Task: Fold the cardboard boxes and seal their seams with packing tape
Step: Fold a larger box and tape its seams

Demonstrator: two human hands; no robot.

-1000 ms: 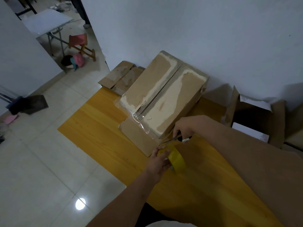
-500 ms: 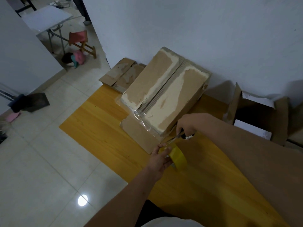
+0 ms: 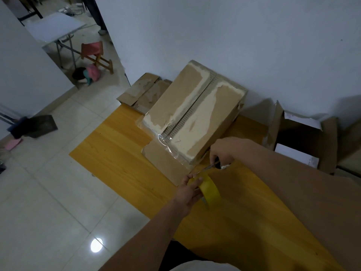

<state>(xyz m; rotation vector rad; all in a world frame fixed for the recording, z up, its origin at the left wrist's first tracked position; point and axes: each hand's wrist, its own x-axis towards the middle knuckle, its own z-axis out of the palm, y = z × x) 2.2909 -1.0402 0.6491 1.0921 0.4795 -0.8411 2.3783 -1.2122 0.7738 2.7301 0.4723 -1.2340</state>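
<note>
A long closed cardboard box (image 3: 197, 116) with torn, pale patches lies on the wooden table (image 3: 121, 153), one end against the wall. Clear tape glints over its near end and the lower flap (image 3: 166, 161). My left hand (image 3: 190, 189) grips a yellowish roll of packing tape (image 3: 210, 189) just in front of that flap. My right hand (image 3: 222, 150) holds scissors (image 3: 212, 165) whose blades point at the strip between roll and box.
An open cardboard box (image 3: 304, 137) with white inner flaps stands at the table's right, by the wall. Flattened cardboard (image 3: 144, 92) lies beyond the table's far corner. Tiled floor lies to the left, with a dustpan (image 3: 39, 126) and a folding stool (image 3: 95, 55).
The view has shifted slightly. Both hands stay at the box's near end; the left hand with the roll has edged a little closer to the scissors.
</note>
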